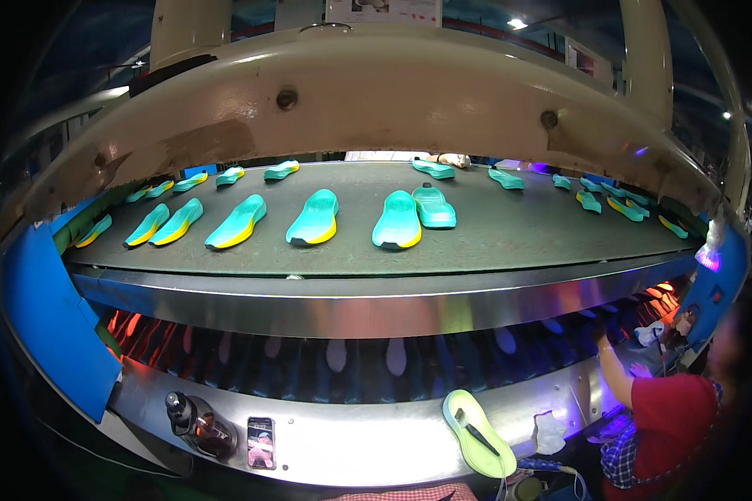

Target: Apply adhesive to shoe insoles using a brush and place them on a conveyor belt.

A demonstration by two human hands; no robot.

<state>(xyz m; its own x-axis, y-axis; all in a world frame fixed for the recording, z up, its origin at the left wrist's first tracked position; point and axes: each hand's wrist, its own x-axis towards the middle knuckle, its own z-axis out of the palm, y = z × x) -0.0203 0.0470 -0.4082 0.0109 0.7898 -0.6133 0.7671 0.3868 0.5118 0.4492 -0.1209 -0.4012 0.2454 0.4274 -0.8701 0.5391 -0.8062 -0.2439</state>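
Note:
Neither of my hands shows in this view. Several teal shoe soles with yellow edges lie in rows on the grey upper conveyor belt; the nearest ones are a sole with another sole touching it, and a sole to their left. On the shiny metal ledge below rests a pale green sole with a dark tool lying on it.
A dark bottle and a phone lie on the ledge at left, a crumpled white cloth at right. A lower belt glows red. A person in a red top reaches toward the lower right. A blue panel flanks the left.

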